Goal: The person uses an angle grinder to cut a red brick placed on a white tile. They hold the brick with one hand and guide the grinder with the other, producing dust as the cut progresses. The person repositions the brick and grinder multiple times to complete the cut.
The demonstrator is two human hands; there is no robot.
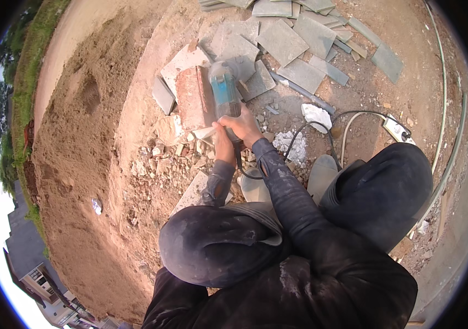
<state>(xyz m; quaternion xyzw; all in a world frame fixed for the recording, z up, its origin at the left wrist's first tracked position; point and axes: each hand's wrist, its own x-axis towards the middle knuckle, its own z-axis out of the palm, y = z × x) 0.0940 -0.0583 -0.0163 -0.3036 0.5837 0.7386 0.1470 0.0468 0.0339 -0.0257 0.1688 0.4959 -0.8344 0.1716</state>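
My right hand (243, 126) is wrapped round the body of a teal-and-grey angle grinder (224, 90), its head pointing away from me. Pale dust blurs the grinder's head. Just left of it, my left hand (223, 145) is closed in a pinch on a small pale tile piece (204, 132), whose far part is hard to make out. That piece lies at the near end of a reddish block (194, 96), which stands right beside the grinder. A black cord (239, 159) runs back from the grinder between my wrists.
Grey-green tiles (283, 43) are heaped beyond the grinder. A dark pipe (305, 93) lies near them. Rubble (171, 159) and white lumps (317, 116) surround my boots (321, 174). On the right are a white power strip (398, 130) and a long hose (441, 82). A dirt mound (80, 137) rises left.
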